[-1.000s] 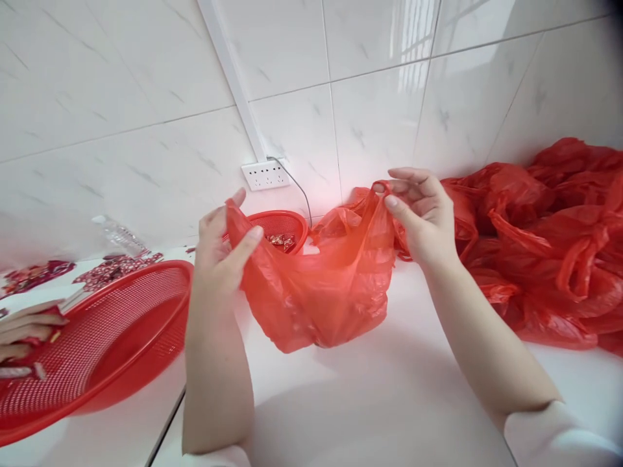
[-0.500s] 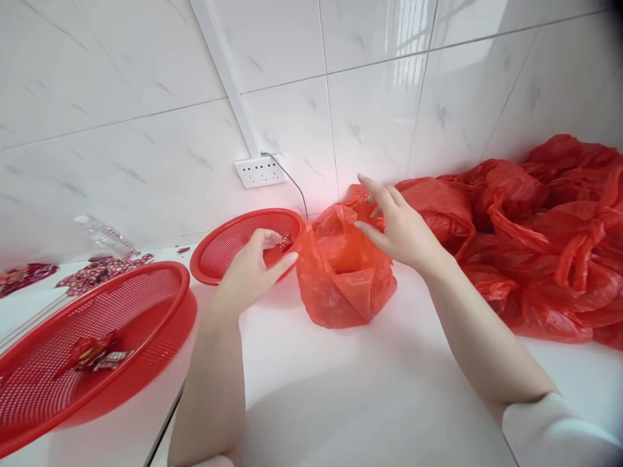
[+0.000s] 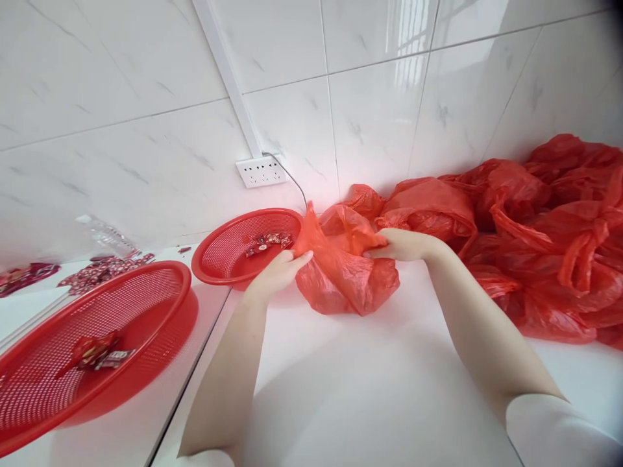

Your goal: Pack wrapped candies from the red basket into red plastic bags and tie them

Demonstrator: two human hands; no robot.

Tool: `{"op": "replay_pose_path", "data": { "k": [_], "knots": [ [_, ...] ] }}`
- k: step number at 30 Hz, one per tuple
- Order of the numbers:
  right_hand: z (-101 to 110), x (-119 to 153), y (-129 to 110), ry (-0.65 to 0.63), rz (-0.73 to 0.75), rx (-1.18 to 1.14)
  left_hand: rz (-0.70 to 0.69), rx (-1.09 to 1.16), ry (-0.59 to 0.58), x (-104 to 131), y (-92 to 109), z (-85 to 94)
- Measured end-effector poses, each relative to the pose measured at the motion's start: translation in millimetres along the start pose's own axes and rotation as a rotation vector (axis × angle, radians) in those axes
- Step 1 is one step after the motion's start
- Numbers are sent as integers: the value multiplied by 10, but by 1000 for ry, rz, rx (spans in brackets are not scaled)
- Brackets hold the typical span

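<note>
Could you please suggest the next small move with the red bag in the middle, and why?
Perhaps draw the red bag's upper sides together: the left hand and right hand hold opposite sides, and its top looks loose and crumpled.

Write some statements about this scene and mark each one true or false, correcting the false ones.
1. The left hand and the right hand are both on the same red bag. True.
2. The small basket is blue. False: it is red.
3. The large basket has wrapped items in it. True.
4. The clear bottle stands upright inside the large basket. False: it lies tilted behind that basket, near the wall.
5. A cable runs from the power socket. True.
</note>
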State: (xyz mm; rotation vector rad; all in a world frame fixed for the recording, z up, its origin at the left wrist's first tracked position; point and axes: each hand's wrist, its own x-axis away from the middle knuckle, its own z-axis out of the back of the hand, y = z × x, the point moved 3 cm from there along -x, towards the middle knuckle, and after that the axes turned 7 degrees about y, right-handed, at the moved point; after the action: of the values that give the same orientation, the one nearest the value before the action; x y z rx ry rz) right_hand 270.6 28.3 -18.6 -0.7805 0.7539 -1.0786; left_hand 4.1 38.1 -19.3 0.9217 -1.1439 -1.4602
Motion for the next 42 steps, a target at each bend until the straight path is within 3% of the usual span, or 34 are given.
{"op": "replay_pose_path", "data": {
  "k": [6,10,14,17,20,25,29,31,34,38,40,42],
  "knots": [
    [3,52,-222,141,36,-495,33,213,35,31,129,122],
    [-236,-95,-139,304,-58,-780,-5,466,136,-17,131,101],
    [-591,-206,-106,363,-101,-802,114,632,116,-70,75,-30],
    [-757,-178,-215,226,-27,-770,213,681,60,-95,36,-90],
    [-768,-132,-279,146,51,-683,195,718,61,-96,44,-95],
    [-793,-225,-70,217,-80,-745,55,791,42,-6,159,-157],
    [-843,-284,41,406,-179,-789,98,824,-28,32,184,-245],
    [-808,-247,-34,483,-92,-693,130,825,-71,17,156,-277],
    [-737,-118,-289,462,217,-390,108,713,-149,18,101,-322],
    [-724,92,-591,434,615,110,-38,257,-364,159,85,-407],
    [-753,151,-660,403,701,257,-104,-2,-472,259,94,-436],
    [-792,177,-686,309,691,280,-144,-131,-555,339,114,-448]
  ]
}}
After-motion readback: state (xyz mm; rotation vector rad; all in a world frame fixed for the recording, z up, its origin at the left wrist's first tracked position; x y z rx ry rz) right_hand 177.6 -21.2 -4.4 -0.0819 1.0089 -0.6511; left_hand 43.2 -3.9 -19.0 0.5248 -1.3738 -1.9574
